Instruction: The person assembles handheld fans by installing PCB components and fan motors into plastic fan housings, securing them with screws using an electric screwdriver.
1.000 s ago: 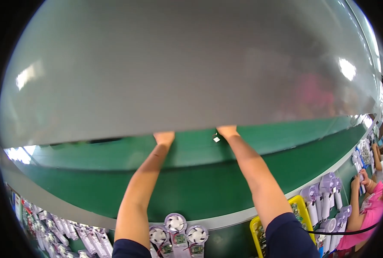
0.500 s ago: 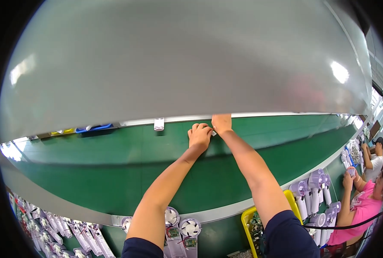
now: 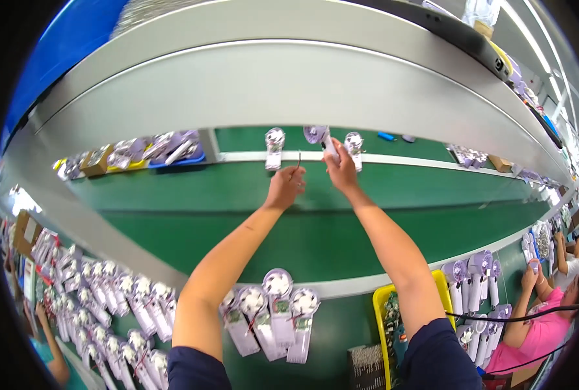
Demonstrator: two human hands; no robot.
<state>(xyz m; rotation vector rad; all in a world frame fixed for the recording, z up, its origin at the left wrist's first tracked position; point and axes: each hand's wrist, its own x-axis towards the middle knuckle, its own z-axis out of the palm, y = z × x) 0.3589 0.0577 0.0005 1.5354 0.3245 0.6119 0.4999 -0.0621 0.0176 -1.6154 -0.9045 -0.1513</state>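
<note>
My right hand (image 3: 342, 170) grips the white handle of a handheld fan (image 3: 316, 134) with a lilac round head. It reaches over the far edge of a green conveyor belt (image 3: 302, 240); the grey beam cuts off the top of the fan. To its left, my left hand (image 3: 287, 186) is closed, with a thin dark wire (image 3: 299, 158) standing up from its fingers. Open fan halves lie on either side of the held fan: one fan half (image 3: 274, 148) beyond my left hand, another fan half (image 3: 354, 149) just right of my right hand.
A wide grey beam (image 3: 270, 84) spans above the belt. Nearer me lie several fan halves (image 3: 279, 312) with white blades, and a yellow bin (image 3: 379, 325) of circuit boards. More fan halves (image 3: 114, 292) crowd the left. A co-worker in pink (image 3: 530, 331) sits at right.
My view has shifted, showing the area beyond the belt under the beam. My hands have moved apart from their close position; the lilac fan now shows in my right hand.
</note>
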